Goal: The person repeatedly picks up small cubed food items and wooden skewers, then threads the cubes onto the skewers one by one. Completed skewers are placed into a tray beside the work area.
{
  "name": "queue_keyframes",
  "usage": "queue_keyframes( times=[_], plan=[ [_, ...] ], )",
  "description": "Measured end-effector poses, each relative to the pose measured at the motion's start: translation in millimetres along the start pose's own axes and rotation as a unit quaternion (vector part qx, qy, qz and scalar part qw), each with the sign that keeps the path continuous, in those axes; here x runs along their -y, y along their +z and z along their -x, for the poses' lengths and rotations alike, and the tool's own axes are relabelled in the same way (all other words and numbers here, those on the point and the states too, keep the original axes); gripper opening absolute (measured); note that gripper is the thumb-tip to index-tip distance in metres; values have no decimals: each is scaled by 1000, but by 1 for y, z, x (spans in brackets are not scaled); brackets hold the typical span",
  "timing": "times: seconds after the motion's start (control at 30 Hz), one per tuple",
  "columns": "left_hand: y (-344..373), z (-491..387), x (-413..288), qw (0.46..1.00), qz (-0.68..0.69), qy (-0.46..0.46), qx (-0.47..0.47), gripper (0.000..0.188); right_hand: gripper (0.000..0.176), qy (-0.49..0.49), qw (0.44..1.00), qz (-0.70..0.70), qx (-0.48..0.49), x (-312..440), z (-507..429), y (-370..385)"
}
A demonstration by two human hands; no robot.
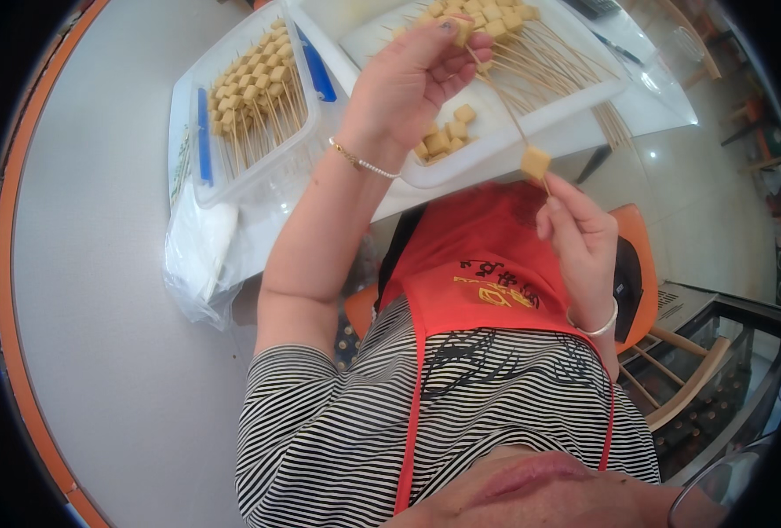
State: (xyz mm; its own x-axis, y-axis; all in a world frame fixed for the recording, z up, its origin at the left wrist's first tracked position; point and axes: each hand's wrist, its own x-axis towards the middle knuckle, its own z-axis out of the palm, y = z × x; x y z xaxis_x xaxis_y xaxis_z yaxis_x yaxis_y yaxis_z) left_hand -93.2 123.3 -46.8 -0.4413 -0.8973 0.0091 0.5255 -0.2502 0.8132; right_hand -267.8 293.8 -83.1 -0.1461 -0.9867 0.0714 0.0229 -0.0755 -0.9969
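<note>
My left hand [427,72] pinches a pale yellow food cube [464,32] between thumb and fingers above the white tray. A thin wooden skewer [506,102] slants between my two hands, its upper end reaching the left fingers. Lower down, another yellow cube [535,162] is threaded on this skewer. Just below that cube, the fingers of my right hand [575,231] grip the stick. Several loose cubes [446,137] lie in the near corner of the tray, under my left wrist. Whether the skewer's tip enters the pinched cube is hidden by my fingers.
The white plastic tray [562,102] holds many filled skewers [496,23], some sticks jutting over its rim. To its left stands a clear box [252,181] of stacked skewers with blue clips. A plastic bag [199,257] hangs at the table edge. An orange chair [634,257] is at right.
</note>
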Motion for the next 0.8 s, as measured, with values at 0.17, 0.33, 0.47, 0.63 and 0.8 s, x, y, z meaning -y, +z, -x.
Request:
queue_keyframes(
  times=[0.17, 0.33, 0.47, 0.63, 0.8],
  plan=[
    [14, 13, -3, 1000, -27, -8, 13, 26, 29, -30, 999, -18, 2, 2, -7, 6],
    [25, 23, 6, 996, -85, -5, 34, 27, 29, -19, 1000, -5, -10, 20, -21, 16],
    [28, 26, 10, 991, -121, 2, 57, 28, 29, -16, 999, -50, -2, 23, -31, 19],
    [18, 13, 7, 980, -194, 16, 44, 28, 28, -20, 998, -52, -8, 20, -32, 17],
    [2, -29, -9, 739, -658, 7, 147, 26, 28, 18, 997, -74, -26, 20, -20, 2]
  ],
)
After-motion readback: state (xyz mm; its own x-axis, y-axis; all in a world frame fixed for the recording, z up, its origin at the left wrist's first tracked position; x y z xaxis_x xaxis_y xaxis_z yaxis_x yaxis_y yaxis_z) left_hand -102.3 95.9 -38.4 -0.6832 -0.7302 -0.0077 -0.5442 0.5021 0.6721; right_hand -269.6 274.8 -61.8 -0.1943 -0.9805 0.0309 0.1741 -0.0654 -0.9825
